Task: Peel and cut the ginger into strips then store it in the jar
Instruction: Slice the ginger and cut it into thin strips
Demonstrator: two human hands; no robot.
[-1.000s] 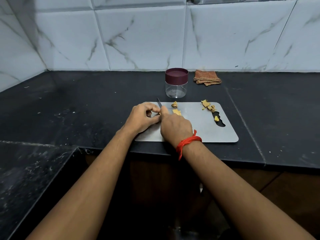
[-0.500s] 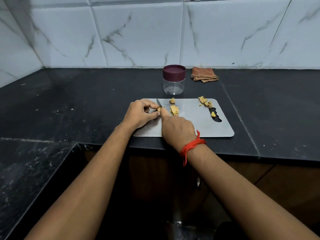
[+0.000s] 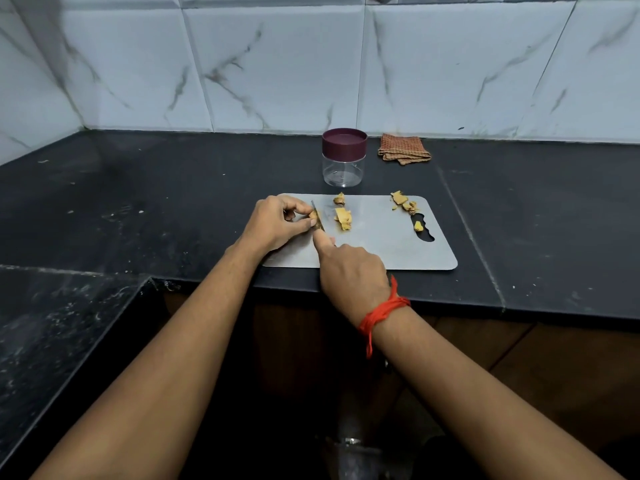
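A grey cutting board (image 3: 381, 244) lies on the black counter. My left hand (image 3: 277, 225) pinches a small ginger piece (image 3: 313, 216) at the board's left end. My right hand (image 3: 349, 268) grips a knife (image 3: 317, 220), index finger stretched along the blade, which rests against that piece; the handle is hidden in my fist. Cut yellow ginger slices (image 3: 343, 218) lie just right of the blade, with another bit (image 3: 339, 199) behind them. Peels and scraps (image 3: 403, 204) sit near the board's handle hole. A clear jar (image 3: 344, 157) with a maroon lid stands closed behind the board.
A folded brown checked cloth (image 3: 403, 152) lies by the tiled wall, right of the jar. The counter's front edge (image 3: 450, 299) runs just below the board. A lower dark surface (image 3: 52, 323) extends at the left.
My right hand has drawn back toward me, uncovering the blade and the cut slices. My left hand keeps its hold on the ginger piece.
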